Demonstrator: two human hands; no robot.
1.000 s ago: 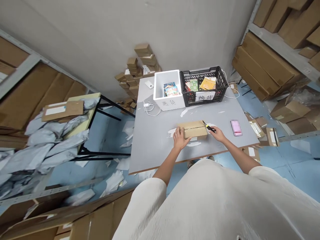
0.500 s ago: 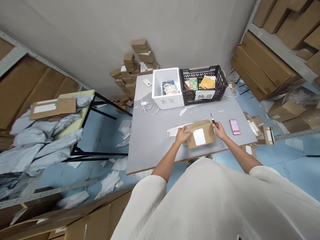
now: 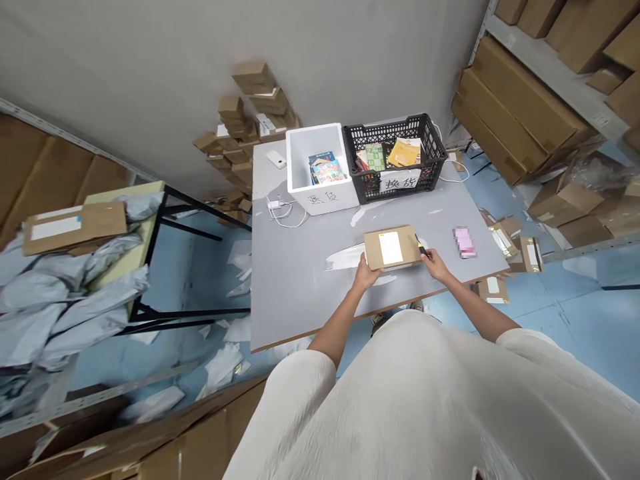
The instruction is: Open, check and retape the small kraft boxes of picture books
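A small cardboard box point(image 3: 409, 245) with a white label point(image 3: 391, 248) facing up is near the front of the grey table point(image 3: 305, 280). Its near left corner is gripped by my left hand point(image 3: 367, 272), thumb over the edge. In my right hand point(image 3: 437, 265) is a utility knife point(image 3: 423, 249) with a black and yellow handle. The blade points away and left, over the right end of the box; whether it touches the cardboard I cannot tell.
Behind the box stand a white foam bin point(image 3: 325, 200) and a black plastic crate point(image 3: 367, 187), both holding booklets or packets. A pink-screened phone point(image 3: 465, 242) lies right; a charger cable point(image 3: 285, 212) lies left. Packages fill a side table point(image 3: 150, 213).
The box has turned from its tilted pose so the label now faces up. My left hand has slid to its near left corner. The knife has swung leftward over the box.
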